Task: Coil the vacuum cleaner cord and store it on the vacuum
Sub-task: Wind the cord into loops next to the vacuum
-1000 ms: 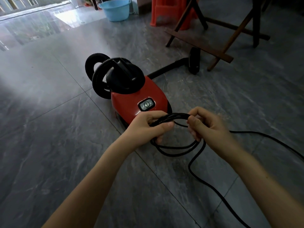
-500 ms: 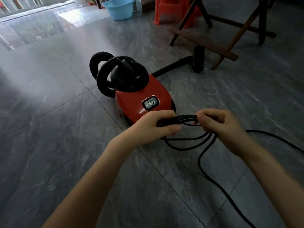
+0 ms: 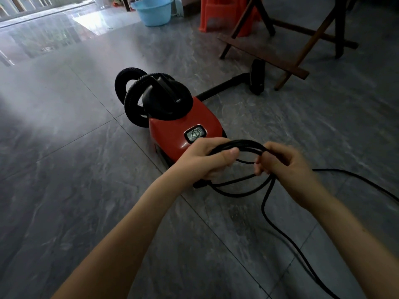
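Note:
A red vacuum cleaner (image 3: 172, 130) with a black top and a coiled black hose (image 3: 129, 98) stands on the grey tiled floor. In front of it, my left hand (image 3: 207, 160) is shut on a bundle of black cord loops (image 3: 248, 145). My right hand (image 3: 285, 167) grips the same bundle at its right side, fingers curled round the strands. Several loops sag below both hands. The loose cord (image 3: 287, 238) runs from my right hand down to the lower right, and another stretch trails off to the right edge.
The vacuum's black wand and floor head (image 3: 257, 76) lie behind it, next to wooden trestle legs (image 3: 265, 55). An orange plastic stool (image 3: 218, 16) and a light blue basin (image 3: 153, 11) stand at the back. Open tiled floor stretches to the left.
My right hand has slid back toward my left hand along the bundle, bringing another stretch of cord to the loops. The view has shifted slightly; the vacuum has not moved.

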A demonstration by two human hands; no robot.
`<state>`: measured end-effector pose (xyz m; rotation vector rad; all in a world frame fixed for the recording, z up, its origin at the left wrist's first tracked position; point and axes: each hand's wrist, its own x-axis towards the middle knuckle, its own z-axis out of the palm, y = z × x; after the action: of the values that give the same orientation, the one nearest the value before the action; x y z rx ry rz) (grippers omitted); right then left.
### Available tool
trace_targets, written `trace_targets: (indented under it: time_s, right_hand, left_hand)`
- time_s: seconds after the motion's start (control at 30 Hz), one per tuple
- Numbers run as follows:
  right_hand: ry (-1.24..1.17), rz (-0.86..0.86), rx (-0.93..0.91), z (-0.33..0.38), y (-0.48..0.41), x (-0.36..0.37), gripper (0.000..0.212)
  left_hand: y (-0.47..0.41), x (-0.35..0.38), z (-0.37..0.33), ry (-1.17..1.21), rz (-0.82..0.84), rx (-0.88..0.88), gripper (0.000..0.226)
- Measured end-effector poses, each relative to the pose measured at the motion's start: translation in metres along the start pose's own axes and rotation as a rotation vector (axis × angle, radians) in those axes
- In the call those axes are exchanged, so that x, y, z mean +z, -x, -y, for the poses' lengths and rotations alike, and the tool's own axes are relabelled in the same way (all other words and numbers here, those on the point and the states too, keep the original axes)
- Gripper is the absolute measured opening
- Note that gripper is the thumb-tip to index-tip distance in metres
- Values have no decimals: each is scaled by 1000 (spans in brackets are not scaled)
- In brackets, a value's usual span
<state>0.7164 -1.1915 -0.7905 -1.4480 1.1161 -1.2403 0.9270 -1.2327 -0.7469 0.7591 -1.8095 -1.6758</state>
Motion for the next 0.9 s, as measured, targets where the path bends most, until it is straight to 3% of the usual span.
trace_targets:
  time_s: [0.13, 0.23, 0.33, 0.47, 0.63, 0.9]
  right_hand:
    - [-211, -109, 41, -14, 4, 10, 45]
    - [-231, -140, 61, -10, -1, 9, 43]
    - [-220, -96, 46, -9, -3, 5, 49]
    - [-201, -33, 43, -10, -3, 4, 77]
    - [-95, 109, 19, -3, -2, 11, 80]
    - [-133, 28, 2, -1, -6, 13, 74]
  left_hand:
    - [5, 0, 7, 151, -45, 19, 14]
    - [7, 2, 12, 148, 26, -66, 15]
    - [5, -4, 8, 90, 160, -120, 17]
    - [-4, -11, -10, 60, 238, -233, 30]
    - [-14, -2, -24, -80, 296, -408, 53]
    - [-8, 16, 1, 286, 216, -316, 35]
